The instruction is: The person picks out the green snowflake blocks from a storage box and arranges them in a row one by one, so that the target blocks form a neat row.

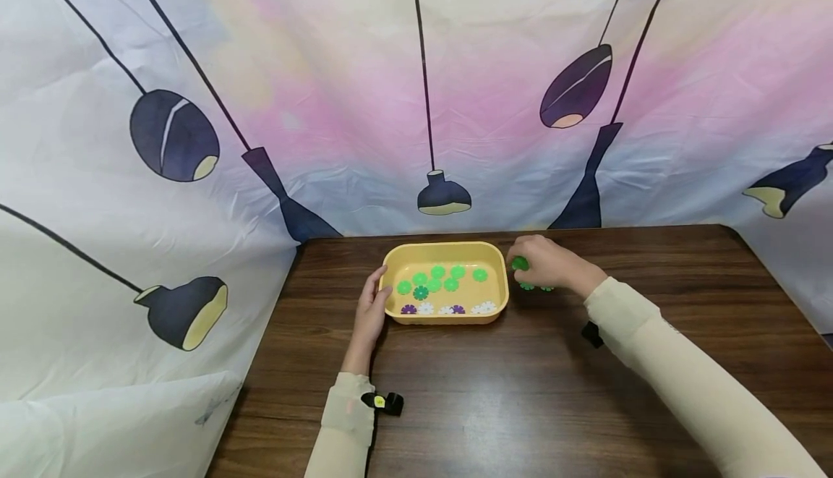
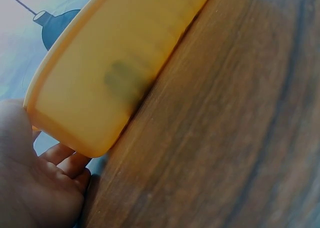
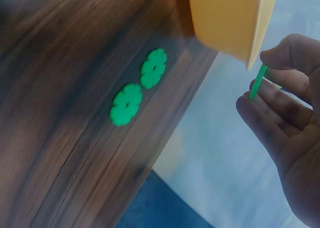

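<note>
My left hand [image 1: 369,312] grips the left end of a yellow plastic basin [image 1: 445,320], its thumb over the rim and its fingers along the outer wall. Beyond the basin's right end, my right hand [image 1: 549,261] pinches a green flower-shaped disc [image 3: 258,82] between thumb and fingers, edge-on in the right wrist view. Two more green flower-shaped discs [image 3: 126,105] lie flat on the table below that hand. Inside the basin are several light green discs [image 1: 438,272], one darker green disc [image 1: 420,293], and white [image 1: 425,308] and purple discs [image 1: 408,309] along the near side.
The basin stands near the back edge of a dark wooden table [image 1: 455,391]. Behind it hangs a pastel cloth [image 1: 338,116] printed with lamps. A black strap with a small device [image 1: 389,403] sits on the left wrist.
</note>
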`<state>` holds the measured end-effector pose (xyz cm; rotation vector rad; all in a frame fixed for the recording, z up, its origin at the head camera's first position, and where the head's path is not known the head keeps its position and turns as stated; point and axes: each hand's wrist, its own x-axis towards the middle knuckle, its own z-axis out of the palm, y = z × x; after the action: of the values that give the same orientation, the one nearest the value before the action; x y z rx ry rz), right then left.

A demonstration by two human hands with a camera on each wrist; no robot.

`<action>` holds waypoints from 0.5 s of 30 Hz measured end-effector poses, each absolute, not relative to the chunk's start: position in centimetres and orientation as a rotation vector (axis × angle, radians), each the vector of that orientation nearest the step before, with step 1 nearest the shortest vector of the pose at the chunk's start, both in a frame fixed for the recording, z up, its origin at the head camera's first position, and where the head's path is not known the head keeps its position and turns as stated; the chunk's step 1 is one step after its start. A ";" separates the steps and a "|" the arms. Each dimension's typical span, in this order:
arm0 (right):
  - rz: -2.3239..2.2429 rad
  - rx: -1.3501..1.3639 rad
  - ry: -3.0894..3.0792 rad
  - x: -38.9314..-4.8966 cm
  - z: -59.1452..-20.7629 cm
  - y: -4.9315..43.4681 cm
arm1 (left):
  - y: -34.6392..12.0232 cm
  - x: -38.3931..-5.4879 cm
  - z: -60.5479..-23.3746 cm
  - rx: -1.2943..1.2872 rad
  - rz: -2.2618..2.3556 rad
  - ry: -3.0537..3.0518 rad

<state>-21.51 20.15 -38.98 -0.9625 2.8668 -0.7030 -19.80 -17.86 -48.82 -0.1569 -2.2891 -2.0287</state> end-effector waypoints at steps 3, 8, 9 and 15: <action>-0.699 -0.949 2.870 -21.4 -39.0 20.9 | -18.0 -19.8 -48.9 -0.160 -2.020 -2.298; -0.665 -0.945 2.890 -21.2 -39.3 22.1 | -18.0 -19.8 -48.8 -0.156 -2.019 -2.306; -0.657 -0.948 2.892 -21.1 -39.4 22.3 | -17.9 -19.8 -48.8 -0.154 -2.016 -2.309; -0.638 -0.925 2.899 -20.9 -40.0 23.5 | -17.9 -19.8 -48.8 -0.159 -2.019 -2.307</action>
<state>-20.93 23.47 -40.03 -0.9247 2.8994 -0.6376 -19.77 -17.90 -48.78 -0.1593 -2.3069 -2.0193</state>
